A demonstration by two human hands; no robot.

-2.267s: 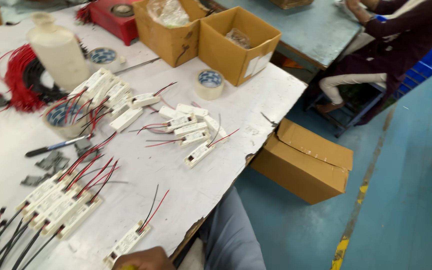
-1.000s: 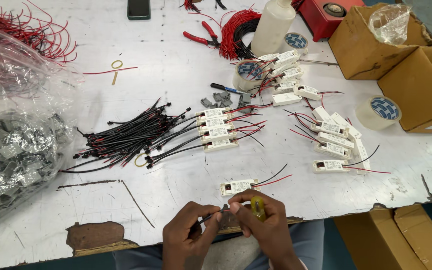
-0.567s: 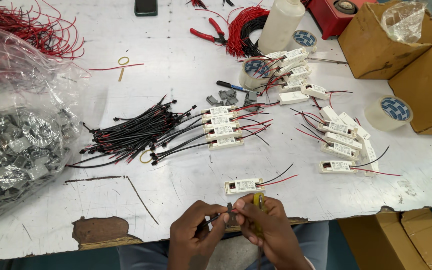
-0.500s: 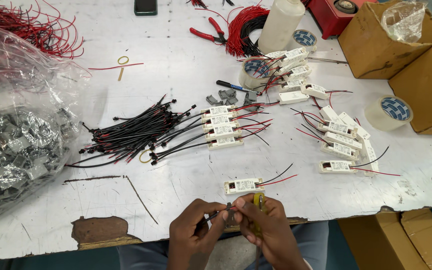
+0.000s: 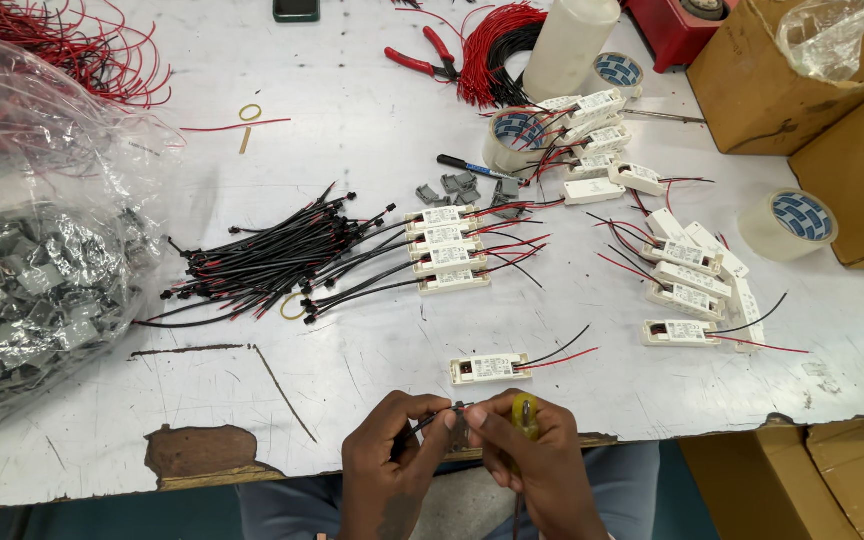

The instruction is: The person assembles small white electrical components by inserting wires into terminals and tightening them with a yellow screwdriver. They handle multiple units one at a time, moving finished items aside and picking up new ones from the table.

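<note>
At the table's near edge my left hand [image 5: 389, 458] pinches a thin black cable [image 5: 430, 418] with a small grey connector at its end. My right hand [image 5: 530, 452] touches the same connector with its fingertips and grips a yellow-handled tool [image 5: 524, 412] in the palm. Just beyond the hands lies one small white rectangular module [image 5: 490, 368] with a red and a black lead. A bundle of black cables [image 5: 272, 258] runs into a short row of similar white modules [image 5: 448, 250] at the table's middle.
A clear bag of grey connectors [image 5: 22, 290] fills the left. More white modules [image 5: 690, 285] lie at the right, near tape rolls [image 5: 788, 222] and cardboard boxes [image 5: 852, 150]. Red pliers [image 5: 422, 62], red wire bundles [image 5: 497, 50] and a white bottle [image 5: 567, 45] stand at the back.
The view swung from the table's right end to its middle. Both hands came together on the black cable and connector and have stayed there, barely moving.
</note>
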